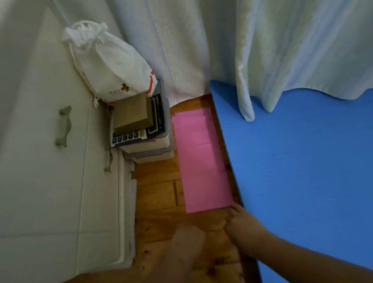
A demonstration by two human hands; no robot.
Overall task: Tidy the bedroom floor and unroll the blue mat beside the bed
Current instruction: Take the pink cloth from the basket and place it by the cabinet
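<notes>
The blue mat (313,185) lies flat on the wooden floor (159,198), filling the right side; its far edge runs under white hanging fabric. A pink folded sheet (201,160) lies on the floor along the mat's left edge. My right hand (241,224) rests at the sheet's near right corner, fingertips touching it and the mat's edge, fingers curled. My left hand (187,239) hovers blurred just below the sheet, loosely closed, holding nothing that I can see.
A white cabinet (46,180) with green handles stands at left. Beside it, stacked grey and white boxes (151,143) carry a brown box (131,115) and a white drawstring bag (109,64). White curtain-like fabric (238,30) hangs across the back.
</notes>
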